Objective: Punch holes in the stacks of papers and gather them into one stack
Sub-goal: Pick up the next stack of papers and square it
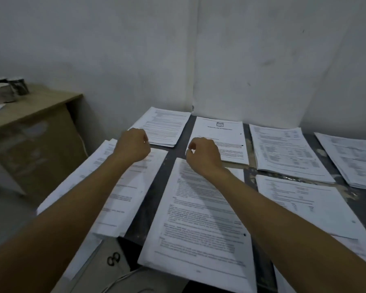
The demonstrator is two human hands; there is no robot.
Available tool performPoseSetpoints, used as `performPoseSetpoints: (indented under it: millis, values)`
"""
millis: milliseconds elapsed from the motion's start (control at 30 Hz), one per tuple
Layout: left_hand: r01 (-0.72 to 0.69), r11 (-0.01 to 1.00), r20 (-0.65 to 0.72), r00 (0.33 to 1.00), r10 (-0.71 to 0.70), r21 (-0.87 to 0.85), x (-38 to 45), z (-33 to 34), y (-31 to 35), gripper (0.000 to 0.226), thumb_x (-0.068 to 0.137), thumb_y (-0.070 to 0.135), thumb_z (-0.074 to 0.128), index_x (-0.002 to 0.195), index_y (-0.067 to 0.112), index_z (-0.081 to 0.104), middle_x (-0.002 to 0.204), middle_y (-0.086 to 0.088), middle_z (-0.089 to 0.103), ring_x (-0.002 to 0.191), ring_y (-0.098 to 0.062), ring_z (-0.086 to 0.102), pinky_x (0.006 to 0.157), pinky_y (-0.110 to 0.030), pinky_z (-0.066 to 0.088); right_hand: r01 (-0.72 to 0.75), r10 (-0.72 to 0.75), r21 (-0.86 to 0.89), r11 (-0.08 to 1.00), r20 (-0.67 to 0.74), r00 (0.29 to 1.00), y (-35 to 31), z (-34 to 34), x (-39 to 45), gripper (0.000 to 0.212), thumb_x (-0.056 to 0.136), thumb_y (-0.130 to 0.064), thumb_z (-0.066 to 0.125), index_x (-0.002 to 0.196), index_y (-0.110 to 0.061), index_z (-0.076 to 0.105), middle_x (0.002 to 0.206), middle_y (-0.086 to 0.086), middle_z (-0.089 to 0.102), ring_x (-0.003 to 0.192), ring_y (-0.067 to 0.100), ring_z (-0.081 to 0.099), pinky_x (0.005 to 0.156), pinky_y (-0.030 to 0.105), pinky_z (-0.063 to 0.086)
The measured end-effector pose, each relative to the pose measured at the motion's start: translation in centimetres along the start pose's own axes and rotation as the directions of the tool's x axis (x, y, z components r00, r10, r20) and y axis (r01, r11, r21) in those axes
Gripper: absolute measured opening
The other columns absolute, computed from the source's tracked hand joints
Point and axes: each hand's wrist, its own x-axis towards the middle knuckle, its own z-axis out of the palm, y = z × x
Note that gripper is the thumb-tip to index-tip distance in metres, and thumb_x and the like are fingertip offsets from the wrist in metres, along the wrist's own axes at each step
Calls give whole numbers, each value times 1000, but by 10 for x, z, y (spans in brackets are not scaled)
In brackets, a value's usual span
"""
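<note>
Several stacks of printed white paper lie on a dark table (146,210). A near centre stack (201,225) lies under my right forearm, with a near left stack (123,193) under my left forearm. Farther back lie a far left stack (167,125) and a far centre stack (226,136) with a title block. My left hand (132,144) hovers over the gap between the two left stacks, fingers curled, holding nothing. My right hand (203,155) hovers at the top edge of the near centre stack, fingers loosely curled, nothing in it. No hole punch shows.
More stacks lie at the right: a far one (287,153), a near one (304,204) and one at the edge (355,159). A wooden cabinet (30,123) with tins (9,89) stands left. A white wall (241,60) rises behind the table. A white cable (123,280) runs below the front edge.
</note>
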Motion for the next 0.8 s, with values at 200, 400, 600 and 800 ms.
performPoseSetpoints:
  millis: [200,400,600,800]
  values:
    - [192,959,215,948,-237,209,-23,-32,-75,54,88,25,69,136,9,50,131,-11,58,115,-29,57,89,-34,47,89,-85,-20,996,153,984,-37,34,-17,18,89,-24,58,90,-8,65,87,7,66,85,25,61,69,33,50]
    - [337,930,257,895,-364,145,-29,-37,-106,77,82,47,78,138,5,45,131,-13,58,112,-28,58,79,-33,47,156,-48,-252,955,389,920,-63,55,-15,47,95,-52,47,127,-17,48,134,10,54,126,34,40,106,43,26]
    - [276,958,177,942,-285,77,-27,-26,-109,66,75,50,82,123,13,57,105,-2,61,88,-18,57,58,-24,40,117,-13,-241,963,393,919,-79,66,-10,58,91,-53,55,133,-16,40,137,12,51,129,34,37,106,42,25]
    - [282,959,136,949,-285,37,-29,-29,-101,62,71,43,88,107,12,48,101,-4,53,90,-19,54,64,-28,41,22,-17,-14,1000,308,951,-85,77,-15,57,82,-27,70,128,-17,37,110,3,56,111,26,50,88,32,40]
